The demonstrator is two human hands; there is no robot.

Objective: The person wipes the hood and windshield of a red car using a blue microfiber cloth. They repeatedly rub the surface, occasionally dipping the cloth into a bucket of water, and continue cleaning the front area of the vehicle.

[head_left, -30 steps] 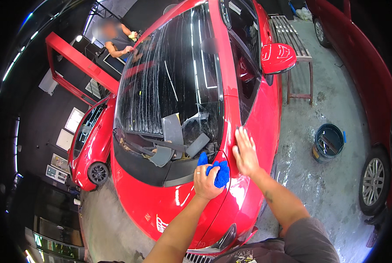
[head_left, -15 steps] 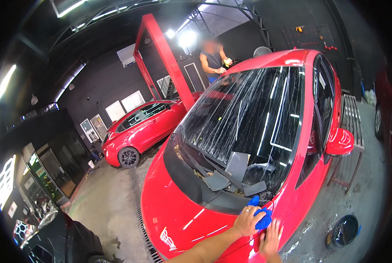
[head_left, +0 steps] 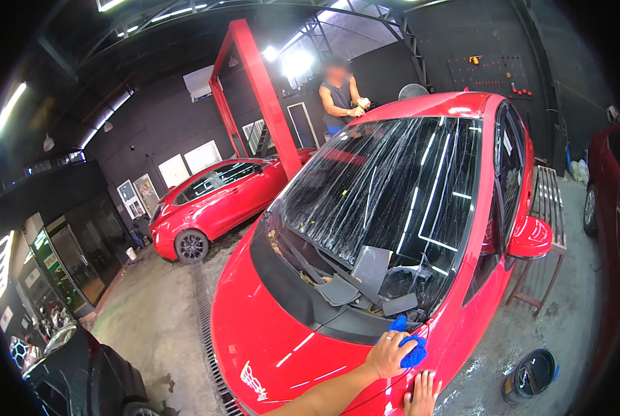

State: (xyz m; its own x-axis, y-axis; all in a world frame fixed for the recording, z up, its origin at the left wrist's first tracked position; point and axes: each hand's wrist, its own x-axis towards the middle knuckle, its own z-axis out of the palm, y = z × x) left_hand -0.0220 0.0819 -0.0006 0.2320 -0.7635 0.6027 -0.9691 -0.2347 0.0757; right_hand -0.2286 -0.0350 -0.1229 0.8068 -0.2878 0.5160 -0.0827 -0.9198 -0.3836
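My left hand [head_left: 388, 355] reaches across the red hood of the car [head_left: 303, 374], its fingers closed around a bunched blue cloth [head_left: 414, 352]. It presses the cloth near the base of the windshield [head_left: 386, 187], by the right rear corner of the hood. Just nearer to me, my right hand [head_left: 423, 396] lies flat on the red bodywork with its fingers extended, holding nothing. White streaks run down the wet-looking glass. At the windshield's foot, grey and black flat pieces [head_left: 374, 269] lie over the wipers.
A co-worker [head_left: 338, 100] stands beyond the car by its roof. A black bucket [head_left: 530, 375] sits on the floor at right, near a slatted metal bench [head_left: 549, 208]. Another red car [head_left: 220, 194] is parked by a red lift post [head_left: 267, 97]; a dark vehicle [head_left: 81, 374] stands at lower left.
The view has shifted slightly. My right hand has slid a little nearer to me along the bodywork. The left hand still holds the cloth at nearly the same spot.
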